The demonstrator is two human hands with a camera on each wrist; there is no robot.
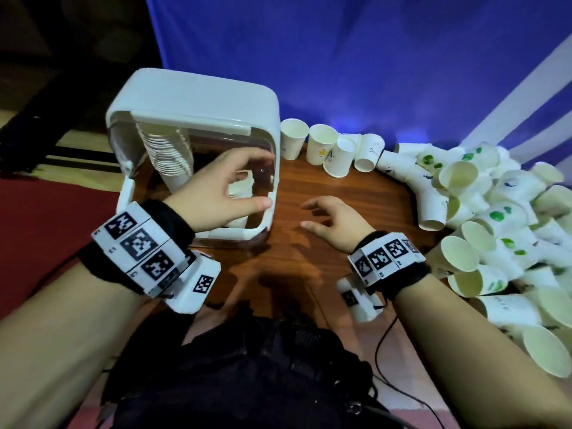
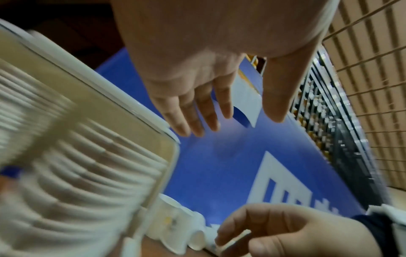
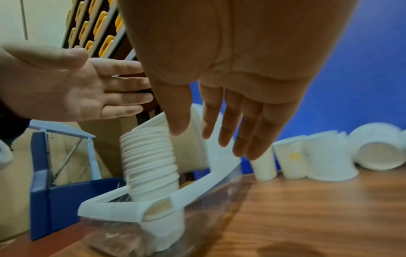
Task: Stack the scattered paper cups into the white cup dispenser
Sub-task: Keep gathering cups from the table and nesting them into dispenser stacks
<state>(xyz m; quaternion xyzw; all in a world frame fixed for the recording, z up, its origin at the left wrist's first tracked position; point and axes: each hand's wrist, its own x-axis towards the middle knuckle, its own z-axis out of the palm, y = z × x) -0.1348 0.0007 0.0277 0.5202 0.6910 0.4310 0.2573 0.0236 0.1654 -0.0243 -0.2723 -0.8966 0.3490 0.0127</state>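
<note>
Head view: my left hand (image 1: pixel 227 184) hovers at the open front of the white cup dispenser (image 1: pixel 198 97), fingers spread and loose, holding nothing. A nested stack of cups (image 1: pixel 168 156) stands upright in the dispenser's left side. My right hand (image 1: pixel 335 221) hangs over the bare wooden table (image 1: pixel 356 193), relaxed, empty. The scattered paper cups (image 1: pixel 495 230) lie heaped to the right, most on their sides with mouths toward me; a short row (image 1: pixel 322 144) sits far, just right of the dispenser. My right hand is the nearer one; open table lies between it and the pile.

Left wrist view: fingers (image 2: pixel 193 111) straight, off the dispenser's frame, blurred ribs of stacked cups at left.

Right wrist view: fingers (image 3: pixel 232 121) extended, nothing gripped; the stack (image 3: pixel 149 156) leans in the dispenser, the far row at right.

Judgement: next reach goes rightward, toward the heap's near edge.
</note>
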